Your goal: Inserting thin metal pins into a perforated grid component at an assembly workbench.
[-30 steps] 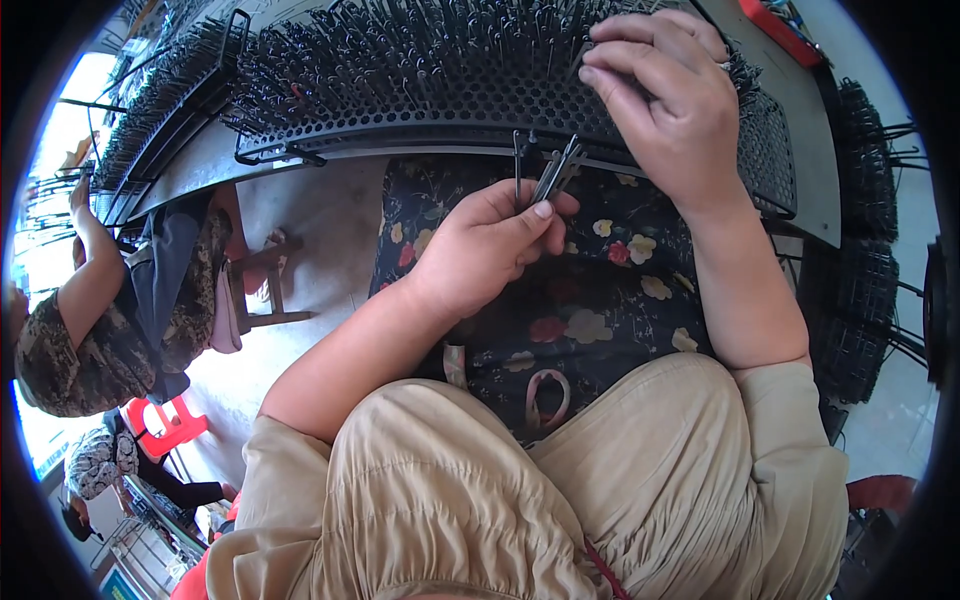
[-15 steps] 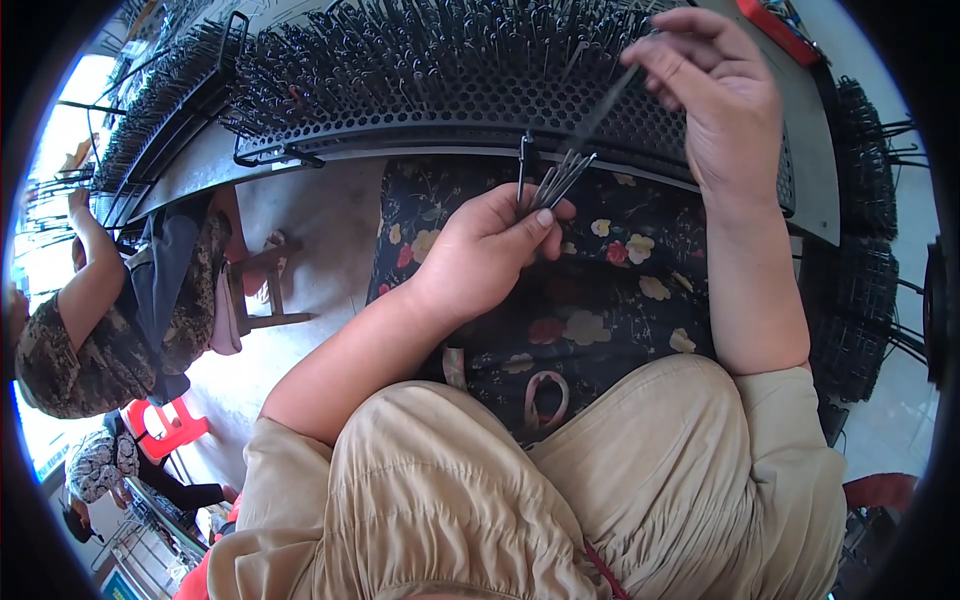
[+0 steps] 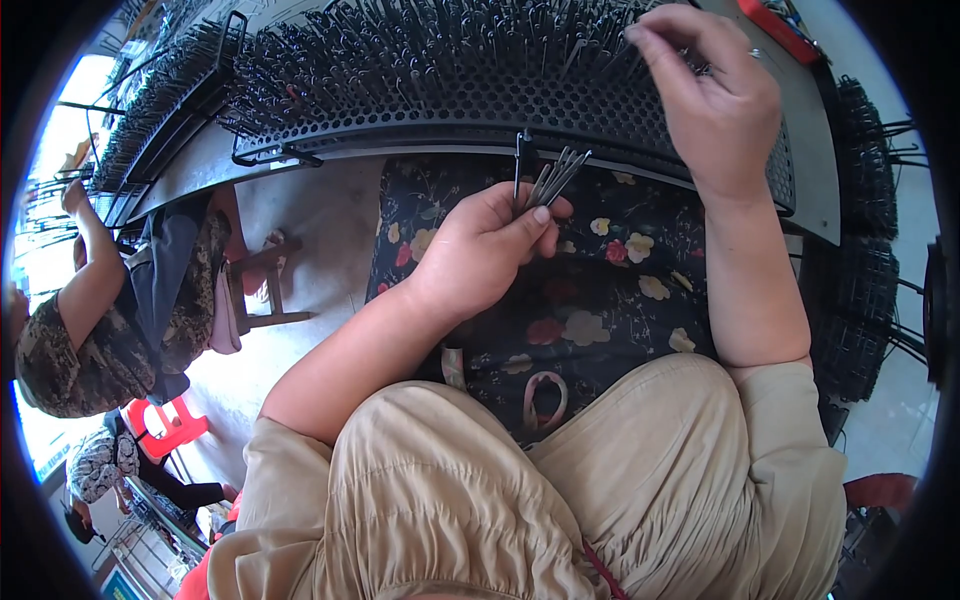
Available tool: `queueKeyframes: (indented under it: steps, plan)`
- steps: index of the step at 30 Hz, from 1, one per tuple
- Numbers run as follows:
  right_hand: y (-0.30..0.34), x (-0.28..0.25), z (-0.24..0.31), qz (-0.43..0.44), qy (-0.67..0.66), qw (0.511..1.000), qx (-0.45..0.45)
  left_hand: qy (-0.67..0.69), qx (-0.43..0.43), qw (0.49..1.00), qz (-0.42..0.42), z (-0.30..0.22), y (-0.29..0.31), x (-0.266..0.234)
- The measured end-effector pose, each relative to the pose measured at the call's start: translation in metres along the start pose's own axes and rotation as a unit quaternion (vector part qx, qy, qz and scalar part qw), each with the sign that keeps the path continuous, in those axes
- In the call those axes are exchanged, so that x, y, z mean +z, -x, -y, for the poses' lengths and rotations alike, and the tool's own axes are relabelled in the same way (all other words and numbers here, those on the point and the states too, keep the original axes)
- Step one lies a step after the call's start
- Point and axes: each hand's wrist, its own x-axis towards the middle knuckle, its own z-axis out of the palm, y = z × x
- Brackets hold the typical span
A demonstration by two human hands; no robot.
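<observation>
My left hand (image 3: 490,240) is closed around a small bunch of thin dark metal rods (image 3: 558,178). Their tips fan out above the thumb, and one rod with a thicker end stands apart on the left. My right hand (image 3: 715,100) is raised over the right end of a black perforated metal rack (image 3: 450,105). Its thumb and forefinger pinch the end of a thin metal rod (image 3: 622,58), which is hard to tell from the rods behind it. Rows of similar dark rods (image 3: 400,60) stand packed upright in the rack.
A dark floral cloth (image 3: 600,290) hangs below the grey table edge, with a tape roll (image 3: 545,400) near my knees. To the left, another person (image 3: 120,300) sits at a second rod-filled rack (image 3: 175,100). Black bundles (image 3: 860,280) hang at the right.
My right hand has moved slightly up and left, bringing its rod from above the left-hand bunch to among the rack's rods. My left hand has barely shifted.
</observation>
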Motion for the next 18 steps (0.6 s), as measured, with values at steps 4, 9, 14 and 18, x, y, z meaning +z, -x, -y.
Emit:
queueKeyframes:
  steps: [4,9,14,18]
  plan:
    - [-0.003,0.057,-0.049,-0.187,-0.255,0.902,-0.294,0.004,-0.004,1.000,0.018,0.000,-0.004,0.001]
    - [0.021,0.010,-0.003,0.147,-0.108,0.960,-0.210,-0.052,0.058,0.997,0.014,0.016,-0.006,-0.005]
    - [0.058,0.008,0.015,0.402,-0.064,0.904,-0.130,-0.293,0.114,0.949,-0.003,-0.002,0.001,-0.007]
    - [0.065,0.003,0.006,0.447,-0.097,0.888,-0.054,-0.235,0.049,0.971,-0.004,-0.022,0.006,-0.017]
